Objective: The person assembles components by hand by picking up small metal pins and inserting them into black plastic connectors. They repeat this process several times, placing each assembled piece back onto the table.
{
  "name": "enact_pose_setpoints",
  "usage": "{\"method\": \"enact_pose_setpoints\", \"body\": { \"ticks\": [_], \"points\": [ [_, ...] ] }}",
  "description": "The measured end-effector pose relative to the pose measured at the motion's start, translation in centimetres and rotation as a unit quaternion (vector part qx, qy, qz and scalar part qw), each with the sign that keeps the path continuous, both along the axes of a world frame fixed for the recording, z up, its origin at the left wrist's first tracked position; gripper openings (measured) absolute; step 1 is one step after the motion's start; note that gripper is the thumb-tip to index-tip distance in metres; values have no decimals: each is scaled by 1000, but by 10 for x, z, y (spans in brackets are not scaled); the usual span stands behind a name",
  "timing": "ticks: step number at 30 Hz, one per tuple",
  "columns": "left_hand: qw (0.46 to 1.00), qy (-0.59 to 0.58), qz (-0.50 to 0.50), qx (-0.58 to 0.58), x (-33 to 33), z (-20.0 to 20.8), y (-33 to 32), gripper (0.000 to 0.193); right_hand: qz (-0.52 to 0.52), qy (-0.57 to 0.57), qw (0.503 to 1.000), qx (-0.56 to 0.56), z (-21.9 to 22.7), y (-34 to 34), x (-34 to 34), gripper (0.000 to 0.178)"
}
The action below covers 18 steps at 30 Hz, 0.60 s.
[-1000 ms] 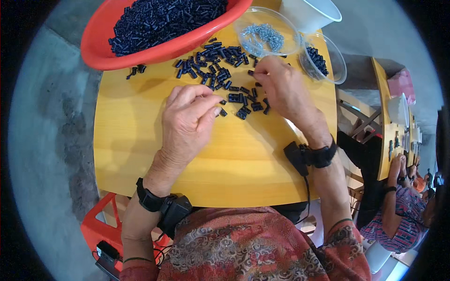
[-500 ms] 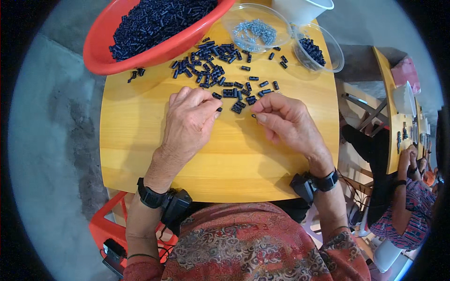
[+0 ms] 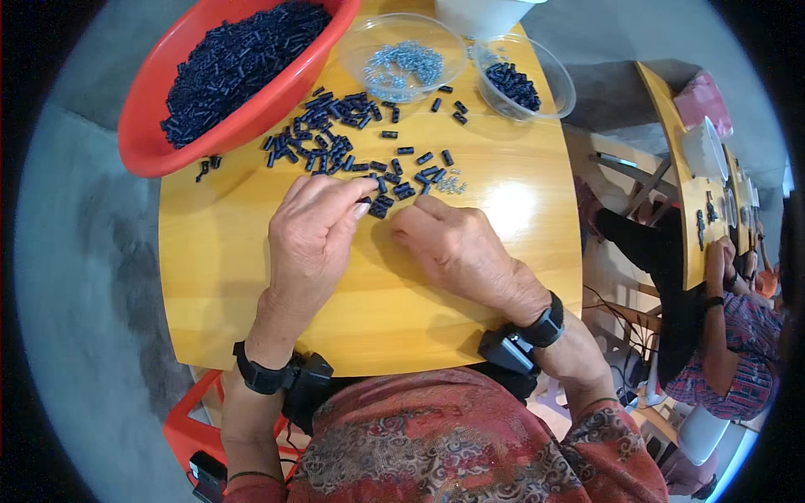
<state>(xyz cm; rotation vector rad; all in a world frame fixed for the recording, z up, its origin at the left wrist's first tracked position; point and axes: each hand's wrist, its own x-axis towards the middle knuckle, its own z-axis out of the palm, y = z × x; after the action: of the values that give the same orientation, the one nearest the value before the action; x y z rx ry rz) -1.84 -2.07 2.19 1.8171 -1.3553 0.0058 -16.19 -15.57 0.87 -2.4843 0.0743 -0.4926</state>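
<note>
Over yellow wooden table, left hand pinches small black plastic piece; right hand curled, can't tell grip. Likely fitting step; next needs steady alignment.

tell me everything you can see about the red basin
The red basin is wide and round, with smooth, slightly shiny flared walls that look like plastic. It stands open at the far left of the yellow table, its top cut off by the picture's edge. A large heap of small dark pieces fills much of it. More loose pieces lie on the tabletop close by. Neither of the person's hands touches it; whether it tilts is unclear.
</note>
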Motion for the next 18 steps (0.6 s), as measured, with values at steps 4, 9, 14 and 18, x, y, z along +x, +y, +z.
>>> {"method": "enact_pose_setpoints", "body": {
  "ticks": [4,9,14,18],
  "points": [
    [993,111,-8,-38,-9,-5,-4,20,-13,-1,999,-39,2,4,3,12],
    [903,429,8,-40,-19,-3,0,16,-2,-116,993,22,4,-25,-3,10],
    [873,486,-8,-28,-16,-3,1,17,-198,-67,974,85,10,-59,-8,7],
    [839,543,-7,-31,-13,-5,2,18,-167,-43,983,68,3,-64,-6,6]
  ]
}}
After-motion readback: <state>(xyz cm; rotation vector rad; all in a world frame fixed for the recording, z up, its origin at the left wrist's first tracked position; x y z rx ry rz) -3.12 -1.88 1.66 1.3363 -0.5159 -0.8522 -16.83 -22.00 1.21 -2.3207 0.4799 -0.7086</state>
